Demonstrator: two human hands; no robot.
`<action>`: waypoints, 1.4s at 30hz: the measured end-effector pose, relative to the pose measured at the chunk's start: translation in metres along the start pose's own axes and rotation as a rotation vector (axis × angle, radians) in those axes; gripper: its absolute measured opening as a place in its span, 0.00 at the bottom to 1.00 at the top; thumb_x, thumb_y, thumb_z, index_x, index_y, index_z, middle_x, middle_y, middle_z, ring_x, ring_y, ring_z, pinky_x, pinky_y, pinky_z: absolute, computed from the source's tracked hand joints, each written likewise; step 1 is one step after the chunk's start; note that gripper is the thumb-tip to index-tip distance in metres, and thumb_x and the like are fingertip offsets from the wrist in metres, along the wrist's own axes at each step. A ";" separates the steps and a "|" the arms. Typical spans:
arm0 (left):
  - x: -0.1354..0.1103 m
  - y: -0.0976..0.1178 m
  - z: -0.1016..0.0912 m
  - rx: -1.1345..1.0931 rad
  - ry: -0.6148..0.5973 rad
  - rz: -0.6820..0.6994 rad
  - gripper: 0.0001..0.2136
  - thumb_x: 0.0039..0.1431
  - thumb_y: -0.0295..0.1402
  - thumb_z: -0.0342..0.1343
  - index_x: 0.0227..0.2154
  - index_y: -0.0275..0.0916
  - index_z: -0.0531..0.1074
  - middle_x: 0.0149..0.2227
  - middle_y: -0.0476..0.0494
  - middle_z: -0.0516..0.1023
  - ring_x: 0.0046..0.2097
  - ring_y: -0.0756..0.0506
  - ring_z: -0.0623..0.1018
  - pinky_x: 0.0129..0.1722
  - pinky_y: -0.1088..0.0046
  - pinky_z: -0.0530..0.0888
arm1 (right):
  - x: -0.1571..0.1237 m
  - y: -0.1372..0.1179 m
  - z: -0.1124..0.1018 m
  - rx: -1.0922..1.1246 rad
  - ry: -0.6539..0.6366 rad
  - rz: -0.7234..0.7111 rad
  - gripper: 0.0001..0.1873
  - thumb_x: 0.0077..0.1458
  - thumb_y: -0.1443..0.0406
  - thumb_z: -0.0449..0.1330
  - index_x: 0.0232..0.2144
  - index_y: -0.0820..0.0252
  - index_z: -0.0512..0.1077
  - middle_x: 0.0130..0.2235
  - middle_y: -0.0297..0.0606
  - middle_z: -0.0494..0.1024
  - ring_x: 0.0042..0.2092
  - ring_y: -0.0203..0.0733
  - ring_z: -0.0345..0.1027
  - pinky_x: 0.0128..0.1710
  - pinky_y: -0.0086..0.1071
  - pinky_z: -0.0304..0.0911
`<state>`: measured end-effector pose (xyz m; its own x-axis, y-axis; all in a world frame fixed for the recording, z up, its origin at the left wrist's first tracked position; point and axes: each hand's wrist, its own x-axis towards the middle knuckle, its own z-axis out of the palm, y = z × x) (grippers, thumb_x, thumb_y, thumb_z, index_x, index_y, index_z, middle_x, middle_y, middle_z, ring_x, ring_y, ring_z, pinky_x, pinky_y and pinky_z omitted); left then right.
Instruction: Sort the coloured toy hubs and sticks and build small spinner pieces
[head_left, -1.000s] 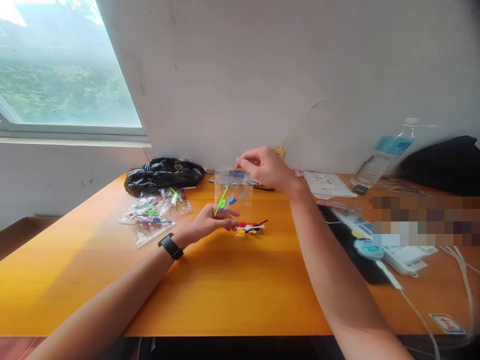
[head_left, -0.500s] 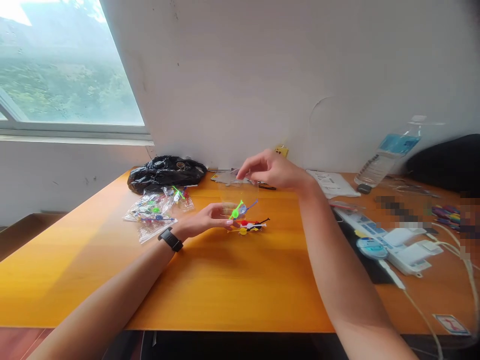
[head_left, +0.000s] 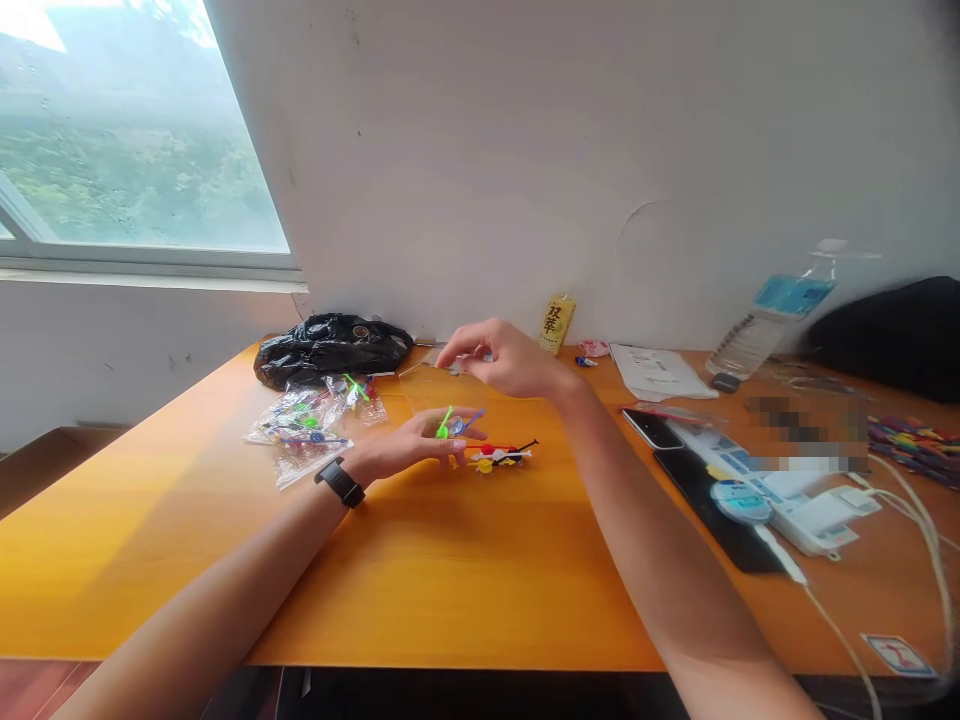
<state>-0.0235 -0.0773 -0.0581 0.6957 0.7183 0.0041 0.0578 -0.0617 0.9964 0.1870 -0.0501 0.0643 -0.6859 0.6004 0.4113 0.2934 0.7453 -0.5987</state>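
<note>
My left hand (head_left: 420, 440), with a black band on its wrist, holds a green plastic piece (head_left: 443, 428) and a blue one (head_left: 465, 425); each has a round disc and a thin tail. Just right of its fingertips, a small pile of similar pieces (head_left: 499, 457) in red, yellow, white and black lies on the table. Above and behind the left hand, my right hand (head_left: 499, 355) is raised with bent fingers. A clear plastic bag (head_left: 420, 390), barely visible, seems to hang from those fingers; its edges are hard to make out.
Filled clear bags (head_left: 304, 425) of colourful pieces lie left, before a black plastic bag (head_left: 330, 347). A yellow drink carton (head_left: 556, 325) stands by the wall. Rightward are papers (head_left: 660, 372), a phone (head_left: 652, 430), a power strip (head_left: 795, 500) with cables, and a tilted water bottle (head_left: 772, 315).
My right hand has moved left and slightly down, uncovering the yellow carton. The green and blue pieces have shifted left with my left hand's fingers, while the pile stays put.
</note>
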 end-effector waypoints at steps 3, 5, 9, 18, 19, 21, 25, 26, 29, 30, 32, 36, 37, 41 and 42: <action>0.000 -0.001 0.001 -0.006 0.027 -0.021 0.30 0.67 0.43 0.64 0.69 0.45 0.65 0.63 0.29 0.75 0.43 0.42 0.83 0.44 0.64 0.76 | 0.005 0.010 0.010 0.013 0.024 0.004 0.14 0.60 0.70 0.56 0.41 0.58 0.82 0.43 0.39 0.84 0.44 0.42 0.75 0.44 0.36 0.67; 0.001 0.000 0.003 -0.004 0.067 -0.014 0.30 0.66 0.43 0.64 0.68 0.43 0.67 0.62 0.29 0.76 0.42 0.43 0.82 0.43 0.66 0.75 | 0.006 0.014 0.014 0.003 0.033 0.011 0.13 0.62 0.68 0.56 0.43 0.58 0.81 0.42 0.39 0.83 0.42 0.41 0.74 0.44 0.36 0.67; 0.003 -0.003 0.006 -0.079 0.111 -0.008 0.30 0.63 0.42 0.67 0.65 0.41 0.70 0.59 0.28 0.78 0.41 0.43 0.82 0.40 0.68 0.74 | 0.007 0.017 0.016 0.002 0.059 0.030 0.13 0.66 0.61 0.57 0.46 0.57 0.79 0.46 0.40 0.82 0.44 0.41 0.72 0.45 0.36 0.66; 0.012 -0.021 -0.008 -0.280 0.366 0.000 0.29 0.61 0.42 0.68 0.64 0.44 0.71 0.59 0.31 0.79 0.39 0.48 0.81 0.28 0.77 0.67 | -0.004 0.055 -0.015 -0.205 0.088 0.302 0.10 0.62 0.58 0.60 0.39 0.57 0.76 0.43 0.39 0.81 0.41 0.42 0.71 0.40 0.33 0.63; 0.013 -0.022 -0.008 -0.290 0.408 0.005 0.30 0.61 0.42 0.68 0.64 0.44 0.70 0.59 0.32 0.79 0.39 0.48 0.81 0.28 0.77 0.67 | -0.007 0.062 -0.019 -0.232 -0.081 0.372 0.10 0.59 0.58 0.63 0.37 0.58 0.78 0.42 0.39 0.82 0.40 0.42 0.72 0.38 0.33 0.62; 0.014 -0.023 -0.009 -0.299 0.479 0.004 0.30 0.61 0.42 0.69 0.64 0.44 0.70 0.60 0.32 0.78 0.40 0.47 0.81 0.28 0.77 0.67 | -0.012 0.075 -0.023 -0.241 -0.426 0.493 0.11 0.52 0.57 0.70 0.35 0.57 0.81 0.41 0.39 0.84 0.41 0.44 0.74 0.37 0.32 0.62; 0.015 -0.025 -0.008 -0.274 0.535 -0.015 0.33 0.58 0.40 0.71 0.65 0.44 0.69 0.60 0.32 0.78 0.43 0.45 0.81 0.30 0.76 0.70 | -0.014 0.095 -0.011 -0.257 -0.752 0.637 0.21 0.39 0.53 0.77 0.35 0.57 0.85 0.38 0.40 0.85 0.42 0.48 0.76 0.38 0.33 0.63; 0.015 -0.026 -0.007 -0.268 0.536 -0.014 0.33 0.57 0.40 0.71 0.65 0.44 0.69 0.60 0.32 0.78 0.44 0.44 0.81 0.31 0.75 0.70 | -0.013 0.098 -0.006 -0.239 -0.776 0.637 0.23 0.37 0.52 0.78 0.35 0.58 0.85 0.38 0.40 0.85 0.42 0.48 0.76 0.38 0.33 0.64; 0.015 -0.028 -0.007 -0.261 0.538 -0.007 0.34 0.56 0.39 0.71 0.65 0.43 0.69 0.59 0.32 0.78 0.45 0.43 0.81 0.31 0.75 0.70 | -0.008 0.104 0.010 -0.117 -0.825 0.569 0.25 0.39 0.49 0.77 0.37 0.57 0.85 0.41 0.38 0.86 0.43 0.46 0.76 0.39 0.31 0.64; 0.015 -0.028 -0.007 -0.258 0.539 -0.005 0.34 0.56 0.39 0.71 0.65 0.43 0.69 0.59 0.32 0.78 0.45 0.42 0.82 0.31 0.74 0.70 | -0.007 0.106 0.015 -0.087 -0.838 0.544 0.25 0.40 0.48 0.76 0.37 0.56 0.85 0.41 0.37 0.86 0.43 0.45 0.76 0.39 0.31 0.64; 0.015 -0.028 -0.007 -0.255 0.541 -0.005 0.34 0.56 0.39 0.72 0.65 0.43 0.69 0.58 0.32 0.79 0.45 0.42 0.82 0.32 0.74 0.70 | -0.004 0.107 0.024 -0.081 -0.850 0.524 0.23 0.40 0.48 0.76 0.36 0.56 0.85 0.39 0.35 0.86 0.42 0.44 0.76 0.38 0.30 0.63; 0.016 -0.028 -0.007 -0.263 0.539 -0.001 0.35 0.56 0.40 0.72 0.65 0.42 0.69 0.57 0.32 0.79 0.44 0.43 0.82 0.32 0.74 0.70 | -0.001 0.112 0.040 -0.170 -0.813 0.493 0.20 0.41 0.50 0.74 0.32 0.57 0.83 0.34 0.33 0.84 0.37 0.42 0.73 0.33 0.30 0.59; 0.016 -0.028 -0.007 -0.265 0.538 0.001 0.34 0.56 0.40 0.71 0.65 0.42 0.69 0.57 0.32 0.79 0.44 0.43 0.82 0.32 0.74 0.70 | -0.001 0.114 0.042 -0.179 -0.807 0.480 0.19 0.42 0.51 0.74 0.32 0.57 0.83 0.33 0.32 0.83 0.37 0.41 0.72 0.33 0.30 0.59; 0.017 -0.028 -0.006 -0.250 0.548 -0.006 0.35 0.55 0.39 0.71 0.65 0.41 0.68 0.57 0.31 0.79 0.45 0.42 0.82 0.31 0.74 0.70 | -0.002 0.114 0.036 -0.135 -0.773 0.461 0.16 0.46 0.54 0.71 0.32 0.59 0.83 0.34 0.33 0.84 0.37 0.41 0.73 0.35 0.30 0.60; 0.017 -0.026 -0.006 -0.240 0.554 -0.011 0.35 0.55 0.39 0.71 0.65 0.40 0.68 0.57 0.31 0.79 0.45 0.42 0.82 0.31 0.74 0.70 | -0.004 0.112 0.031 -0.099 -0.740 0.456 0.15 0.47 0.54 0.71 0.32 0.59 0.83 0.33 0.34 0.84 0.37 0.41 0.73 0.36 0.30 0.61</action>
<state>-0.0177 -0.0598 -0.0839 0.2162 0.9760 -0.0269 -0.1456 0.0595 0.9875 0.2017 0.0223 -0.0257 -0.7340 0.5290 -0.4259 0.6771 0.5209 -0.5198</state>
